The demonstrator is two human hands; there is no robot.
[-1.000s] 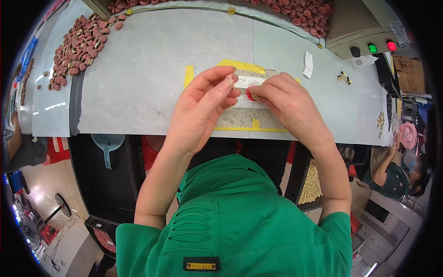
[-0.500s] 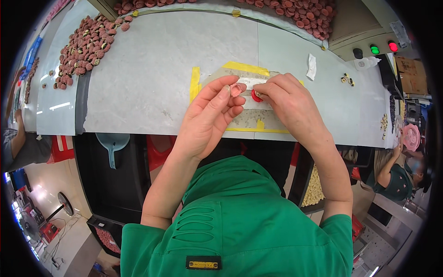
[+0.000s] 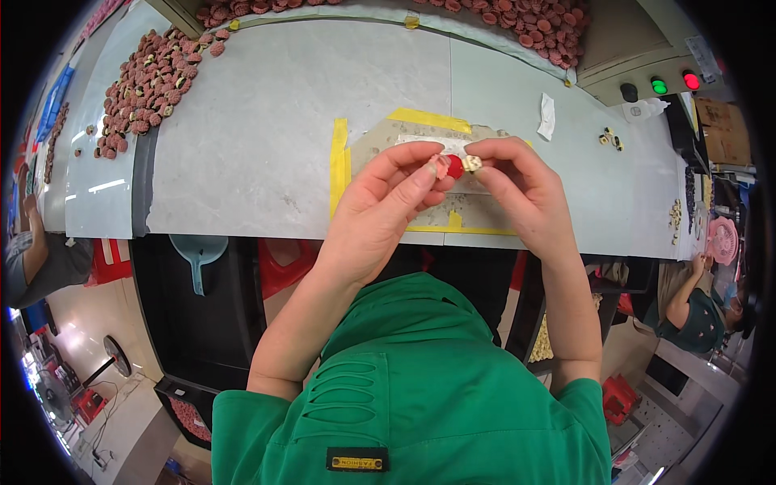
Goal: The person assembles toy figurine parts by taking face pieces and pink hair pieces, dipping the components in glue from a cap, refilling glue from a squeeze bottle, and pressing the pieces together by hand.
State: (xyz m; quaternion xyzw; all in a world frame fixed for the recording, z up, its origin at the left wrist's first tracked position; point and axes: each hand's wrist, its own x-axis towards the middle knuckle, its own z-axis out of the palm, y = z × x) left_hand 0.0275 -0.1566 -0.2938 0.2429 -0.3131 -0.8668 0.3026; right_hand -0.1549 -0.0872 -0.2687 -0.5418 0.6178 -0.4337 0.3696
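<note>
Fingers of the bare left hand (image 3: pixel 380 202): closed in a narrow pinch on a small pink cup with a scalloped rim (image 3: pixel 441 165). Bare right hand (image 3: pixel 533 194): thumb and forefinger narrowed on a small cream-coloured block (image 3: pixel 474 163). Small glossy red round piece (image 3: pixel 456 167): between cup and block, seemingly touching both; whether it is joined to either cannot be told.

Reason for hold, as judged: grips at the outer ends leave the meeting faces uncovered and in line. Position: above a grey speckled mat (image 3: pixel 477 207), near side of the pale grey tabletop (image 3: pixel 259 121). Yellow tape strips (image 3: pixel 339 162): along the mat's edges, presumably to fix it. Heap of dusky-pink pieces (image 3: pixel 149 93): far left, probably kept clear of the hands.

Change from half a second ago: cup and red piece, then apart, now together; right hand turned, exposing the block.
</note>
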